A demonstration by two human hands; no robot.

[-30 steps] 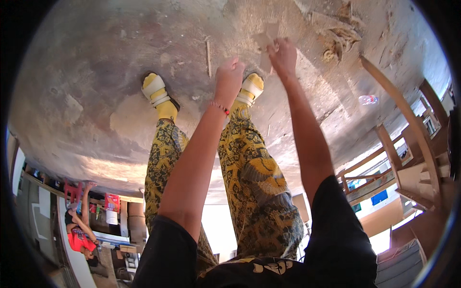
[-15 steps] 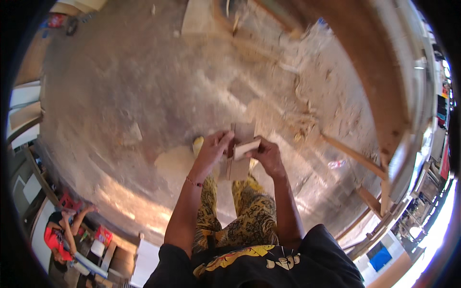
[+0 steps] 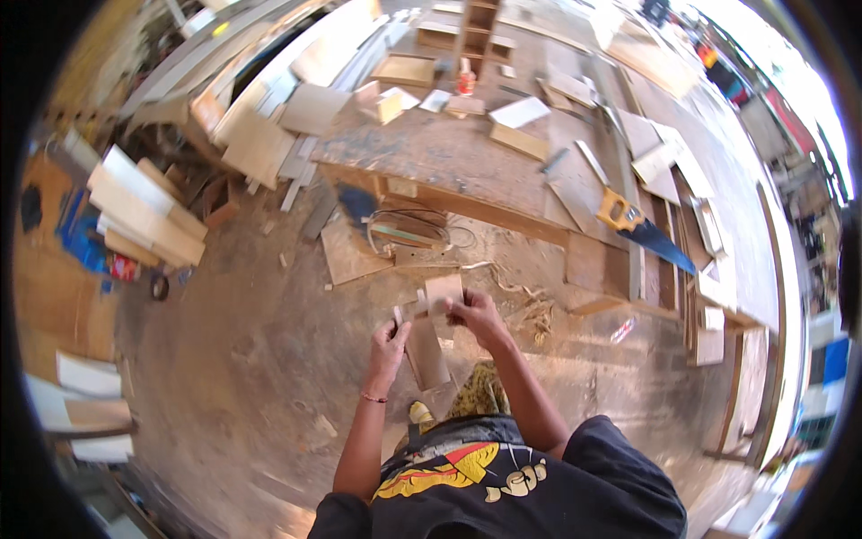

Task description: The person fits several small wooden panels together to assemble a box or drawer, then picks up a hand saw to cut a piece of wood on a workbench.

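In front of my body I hold a small assembly of thin wooden boards. A long brown board [image 3: 428,357] hangs at its lower part, and a paler flat piece [image 3: 443,289] sits at its upper end. My left hand [image 3: 388,353] pinches the left side, where a small narrow strip sticks up by the fingertips. My right hand [image 3: 481,320] grips the right side by the paler piece, thumb toward the middle. How the pieces join is blurred and partly behind my fingers.
Ahead stands a wooden workbench [image 3: 395,144] with board offcuts, a red-and-white bottle [image 3: 466,78] and a yellow-handled handsaw [image 3: 620,213]. A coiled hose or cable [image 3: 409,229] lies under it. Planks [image 3: 148,202] lean at the left. Wood shavings [image 3: 536,319] lie on the floor.
My view has swung up and turned, bringing the workbench into sight. Both hands still hold the wooden pieces, now farther from my body, with the assembly tilted differently.
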